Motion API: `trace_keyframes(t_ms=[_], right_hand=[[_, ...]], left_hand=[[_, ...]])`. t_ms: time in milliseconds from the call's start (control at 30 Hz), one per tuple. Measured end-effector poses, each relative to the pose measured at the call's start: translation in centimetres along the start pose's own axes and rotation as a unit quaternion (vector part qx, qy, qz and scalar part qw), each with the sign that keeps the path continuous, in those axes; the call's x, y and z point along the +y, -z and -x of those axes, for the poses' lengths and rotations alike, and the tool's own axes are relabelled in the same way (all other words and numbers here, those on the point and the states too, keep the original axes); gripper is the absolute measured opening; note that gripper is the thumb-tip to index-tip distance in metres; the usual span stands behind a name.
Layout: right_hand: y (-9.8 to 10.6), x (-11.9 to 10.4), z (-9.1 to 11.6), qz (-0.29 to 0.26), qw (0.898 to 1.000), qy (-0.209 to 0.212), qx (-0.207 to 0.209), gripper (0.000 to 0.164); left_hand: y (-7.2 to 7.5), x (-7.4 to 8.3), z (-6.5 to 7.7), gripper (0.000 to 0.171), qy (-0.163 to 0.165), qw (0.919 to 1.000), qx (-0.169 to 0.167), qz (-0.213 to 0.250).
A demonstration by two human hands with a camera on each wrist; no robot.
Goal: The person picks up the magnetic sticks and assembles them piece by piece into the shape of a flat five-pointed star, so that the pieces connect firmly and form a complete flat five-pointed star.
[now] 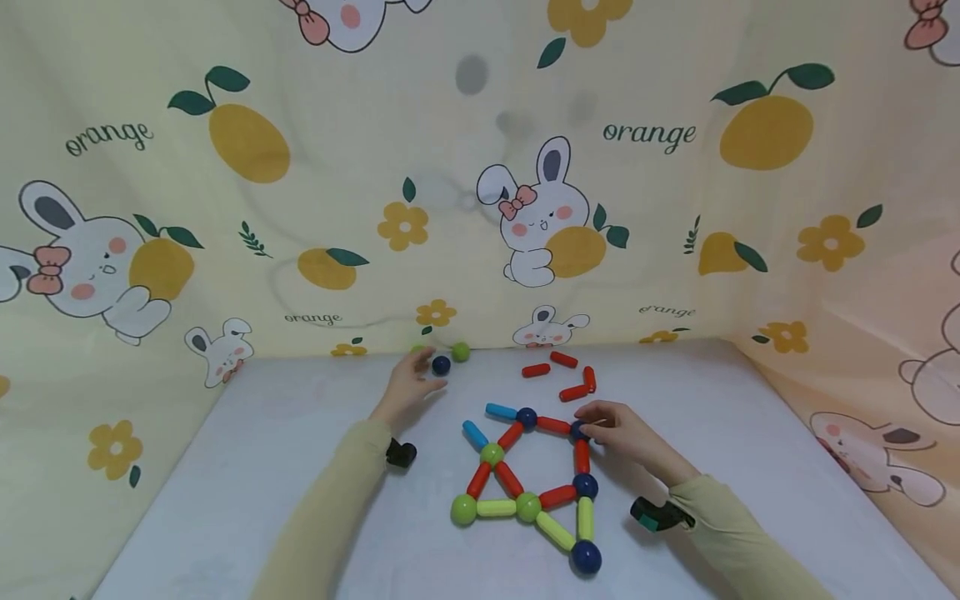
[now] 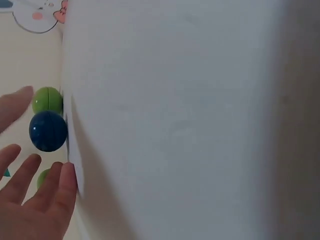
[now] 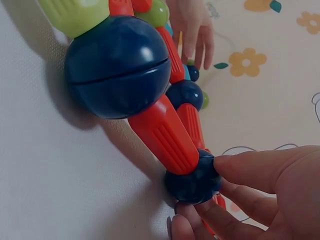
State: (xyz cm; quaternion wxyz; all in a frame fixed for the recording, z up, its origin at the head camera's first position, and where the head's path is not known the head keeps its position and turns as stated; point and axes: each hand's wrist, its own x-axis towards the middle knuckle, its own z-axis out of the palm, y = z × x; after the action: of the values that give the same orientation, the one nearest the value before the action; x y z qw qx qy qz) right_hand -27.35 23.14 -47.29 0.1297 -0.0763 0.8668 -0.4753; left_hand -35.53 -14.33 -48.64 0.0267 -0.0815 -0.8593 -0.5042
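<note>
Reaching in from the left over a white table (image 1: 255, 442), a person's left hand (image 1: 406, 388) is spread loosely, holding nothing, its thumb and fingers on either side of a loose navy ball (image 1: 441, 366). One green ball is mostly hidden behind the fingers; another green ball (image 1: 461, 352) sits just right of the navy one, by the patterned cloth (image 1: 450, 275). Nearer the viewer, in the middle of the table, a flat frame of rods and balls begins with a green corner ball (image 1: 463, 509). From there a red rod and a lime rod (image 1: 497, 508) run to two more green balls, closing a triangle with another red rod. Two blue rods (image 1: 475, 435) poke outward at the upper left. To the right, five red rods form a five-sided ring, and two lime rods meet at a navy ball at the nearest point. Beyond the ring lie four loose red rods (image 1: 536, 370). At the right, the person's right hand (image 1: 621, 427) pinches the ring's upper-right navy ball (image 3: 190, 186) between thumb and fingers.
</note>
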Motion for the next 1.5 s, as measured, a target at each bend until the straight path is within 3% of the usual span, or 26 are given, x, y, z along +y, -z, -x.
trace_keyframes(t_ms=[200, 433, 667, 733, 833, 1000, 1500], right_hand=[[-0.1, -0.2, 0.1, -0.001, 1.000, 0.000, -0.001, 0.032], [0.0, -0.3, 0.1, 0.000, 1.000, 0.009, -0.002, 0.031], [-0.1, -0.5, 0.3, 0.008, 1.000, 0.012, 0.001, 0.030], [-0.1, -0.5, 0.3, 0.010, 1.000, 0.015, -0.001, 0.030], [-0.1, -0.5, 0.3, 0.010, 1.000, 0.013, 0.001, 0.030], [-0.1, -0.5, 0.5, 0.010, 1.000, 0.015, -0.001, 0.031], [-0.1, -0.4, 0.3, 0.002, 1.000, 0.005, 0.004, 0.029]], left_hand=[[-0.4, 0.0, -0.8, 0.058, -0.005, 1.0000, -0.005, 0.004], [-1.1, 0.0, -1.1, 0.043, 0.047, 0.9982, -0.022, 0.030], [-1.5, 0.5, -0.4, 0.037, 0.031, 0.9987, -0.017, -0.037], [-1.5, 0.8, 0.4, 0.033, 0.034, 0.9989, -0.020, -0.024], [-1.6, 1.2, 1.7, 0.031, 0.062, 0.9964, -0.042, 0.040], [-2.0, 1.5, 3.7, 0.033, 0.116, 0.9799, -0.075, 0.144], [-3.1, 2.6, 5.9, 0.039, 0.170, 0.9593, -0.101, 0.202]])
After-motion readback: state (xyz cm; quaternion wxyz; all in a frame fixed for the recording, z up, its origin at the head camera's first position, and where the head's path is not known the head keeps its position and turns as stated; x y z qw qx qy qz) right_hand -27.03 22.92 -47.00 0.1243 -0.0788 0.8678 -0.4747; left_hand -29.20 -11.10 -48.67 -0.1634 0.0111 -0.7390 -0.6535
